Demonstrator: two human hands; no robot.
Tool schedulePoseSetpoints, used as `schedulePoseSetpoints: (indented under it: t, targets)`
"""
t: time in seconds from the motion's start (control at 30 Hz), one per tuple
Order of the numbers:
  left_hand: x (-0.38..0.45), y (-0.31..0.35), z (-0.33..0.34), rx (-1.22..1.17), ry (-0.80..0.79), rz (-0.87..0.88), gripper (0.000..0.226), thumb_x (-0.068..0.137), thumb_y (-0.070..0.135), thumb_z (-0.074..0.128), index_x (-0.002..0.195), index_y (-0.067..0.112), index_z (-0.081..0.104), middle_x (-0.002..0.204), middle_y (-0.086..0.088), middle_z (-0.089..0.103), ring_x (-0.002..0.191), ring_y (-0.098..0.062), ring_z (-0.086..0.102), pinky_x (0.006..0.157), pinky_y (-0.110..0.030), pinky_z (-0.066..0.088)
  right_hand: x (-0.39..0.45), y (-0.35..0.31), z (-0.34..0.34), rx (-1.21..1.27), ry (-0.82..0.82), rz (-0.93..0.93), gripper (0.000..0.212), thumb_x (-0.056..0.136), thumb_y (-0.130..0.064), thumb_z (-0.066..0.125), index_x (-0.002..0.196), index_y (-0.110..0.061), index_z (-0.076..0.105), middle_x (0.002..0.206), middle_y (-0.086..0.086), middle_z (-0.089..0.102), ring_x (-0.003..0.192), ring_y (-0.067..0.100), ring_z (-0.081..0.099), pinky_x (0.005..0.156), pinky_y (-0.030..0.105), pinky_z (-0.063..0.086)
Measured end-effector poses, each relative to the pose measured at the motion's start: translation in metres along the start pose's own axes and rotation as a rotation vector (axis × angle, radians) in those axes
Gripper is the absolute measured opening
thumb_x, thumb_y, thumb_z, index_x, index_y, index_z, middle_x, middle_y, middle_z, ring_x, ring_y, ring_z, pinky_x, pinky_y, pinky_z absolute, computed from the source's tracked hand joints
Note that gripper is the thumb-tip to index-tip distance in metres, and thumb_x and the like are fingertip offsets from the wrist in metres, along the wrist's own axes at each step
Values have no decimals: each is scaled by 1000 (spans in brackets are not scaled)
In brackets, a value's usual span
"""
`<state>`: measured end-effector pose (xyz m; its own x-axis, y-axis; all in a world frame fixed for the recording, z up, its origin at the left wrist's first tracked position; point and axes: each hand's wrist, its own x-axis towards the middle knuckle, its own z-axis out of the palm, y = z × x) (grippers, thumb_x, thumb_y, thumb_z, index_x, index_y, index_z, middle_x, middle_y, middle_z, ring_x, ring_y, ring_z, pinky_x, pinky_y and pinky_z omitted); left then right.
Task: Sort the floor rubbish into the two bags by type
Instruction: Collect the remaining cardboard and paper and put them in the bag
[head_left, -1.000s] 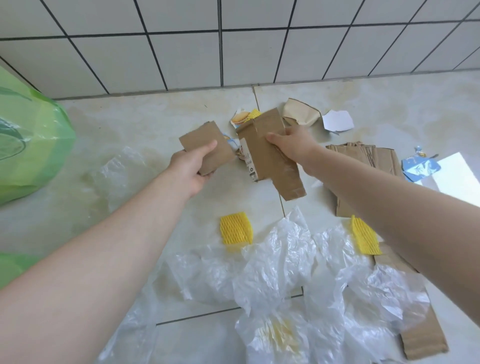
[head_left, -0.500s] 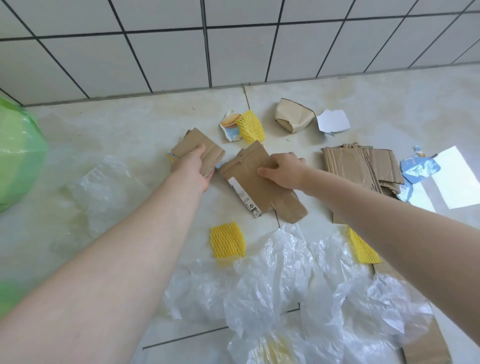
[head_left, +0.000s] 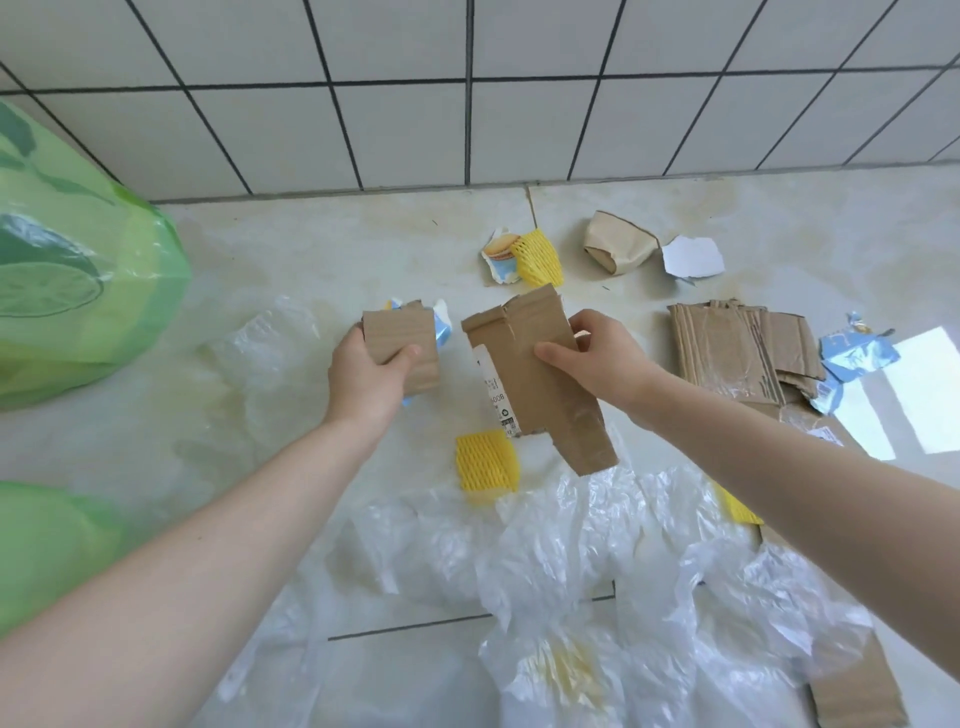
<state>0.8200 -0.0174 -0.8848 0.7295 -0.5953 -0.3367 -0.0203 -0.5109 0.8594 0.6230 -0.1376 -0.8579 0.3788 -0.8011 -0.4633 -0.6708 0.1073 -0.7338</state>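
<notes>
Both cardboard pieces, pressed near the floor half a second ago, are now lifted clear of it. From the head camera, the left hand (head_left: 371, 382) grips a small cardboard piece (head_left: 401, 343) with a blue-and-white paper scrap (head_left: 441, 332) tucked behind it, thumb across its front. The right hand (head_left: 597, 358) pinches a longer cardboard strip (head_left: 535, 379) bearing a white printed label, tilted so its lower end hangs over the clear plastic bags (head_left: 561, 561) spread on the floor (head_left: 311, 249). One yellow foam net (head_left: 485, 460) lies just below the strip, another (head_left: 540, 257) near the tiled wall beside a biscuit wrapper (head_left: 498, 257). A green bag (head_left: 78, 291) sits at far left, well apart from both hands. Flattened cardboard (head_left: 743, 345) lies to the right.
</notes>
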Motion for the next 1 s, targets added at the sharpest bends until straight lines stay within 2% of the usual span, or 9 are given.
schedulePoseSetpoints:
  t: [0.17,0.43,0.57,0.63,0.7,0.77,0.83,0.9,1.0]
  targets:
    - [-32,1,-44,4,28,71,34,85,17,68,117,17,57,110,0,65,102,-19,61,78,-28,51,-31,-27,19,71,-21,-60,41,86,-34,66,116,-15,46,103,9,68,88,20,67,70,30,55]
    - [-95,7,-135,94,185,176,41,84,19,69,116,19,44,105,4,54,98,-20,54,77,-33,46,-92,-81,68,175,-222,-182,43,90,-26,62,124,-24,37,102,3,67,87,14,68,68,30,57]
    - [-132,10,-182,68,293,238,53,83,17,70,125,30,41,115,8,51,102,-16,51,89,-38,49,-123,-111,95,257,-323,-202,38,89,-25,62,121,-19,40,106,3,67,90,17,70,74,44,60]
    - [-148,16,-202,91,331,289,57,82,16,70,127,33,39,119,10,51,104,-14,50,89,-33,46,-138,-128,106,300,-360,-219,38,89,-23,61,122,-19,43,109,1,66,92,16,70,72,43,61]
    - [-161,24,-223,138,378,340,61,81,15,70,129,35,38,110,19,52,99,-9,49,85,-28,42,-151,-147,116,342,-410,-242,34,89,-21,61,120,-17,47,108,1,67,91,16,70,69,43,61]
    - [-171,32,-247,179,445,376,64,80,14,71,130,37,37,102,24,51,98,-11,50,87,-31,44,-164,-167,126,363,-483,-299,21,90,-16,59,111,-19,57,99,0,70,84,16,70,60,37,58]
    - [-175,37,-271,196,502,401,67,79,13,72,131,37,35,109,18,54,103,-15,54,92,-36,46,-174,-187,136,393,-537,-338,16,90,-11,56,103,-19,63,94,1,69,79,16,67,54,32,52]
    - [-176,35,-293,193,555,433,70,78,11,72,133,34,35,112,21,51,101,-5,52,93,-27,45,-180,-203,147,433,-576,-347,17,89,-7,55,100,-17,65,93,3,68,79,18,66,52,31,50]
    - [-173,23,-324,184,657,403,75,76,15,73,137,32,33,119,20,48,103,0,49,94,-23,42,-184,-222,168,503,-615,-322,17,89,-6,55,100,-14,64,93,4,67,82,20,65,55,38,55]
